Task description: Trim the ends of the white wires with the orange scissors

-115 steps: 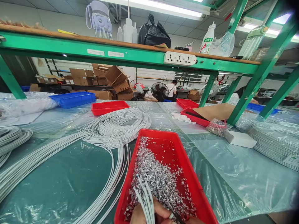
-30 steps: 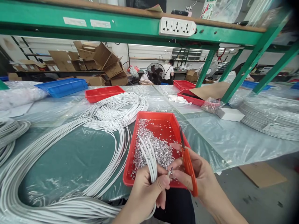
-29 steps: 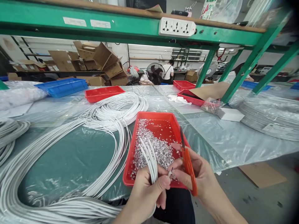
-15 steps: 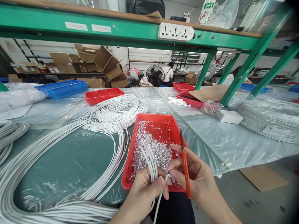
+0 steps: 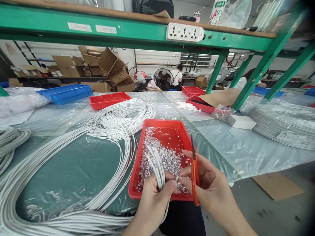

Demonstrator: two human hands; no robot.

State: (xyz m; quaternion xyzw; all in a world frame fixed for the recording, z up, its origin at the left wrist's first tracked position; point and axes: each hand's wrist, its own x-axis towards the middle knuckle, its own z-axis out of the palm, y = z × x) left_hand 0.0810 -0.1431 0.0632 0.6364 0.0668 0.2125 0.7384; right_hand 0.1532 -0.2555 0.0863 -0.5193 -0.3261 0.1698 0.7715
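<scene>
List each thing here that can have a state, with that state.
Left hand: gripping several cables
Right hand: holding scissors
Scissors: blades upward, apparently closed
Front red tray: holding silvery scraps
Cable coil: lying looped
Power strip: no plugs visible
Black fan: running or not, unclear
Cardboard boxes: piled askew

Site: workshop or small factory floor. A broad green worktable under clear plastic sheeting (image 5: 66, 164) is bearing coiled thin white cable (image 5: 113, 118) at left; a rectangular red plastic tray (image 5: 162, 122) is holding silvery scraps (image 5: 169, 160) near. A white multi-socket power strip (image 5: 185, 32) is sitting on a green metal shelf frame (image 5: 142, 34). Brown cardboard boxes (image 5: 113, 70) are lying heaped far left.
</scene>
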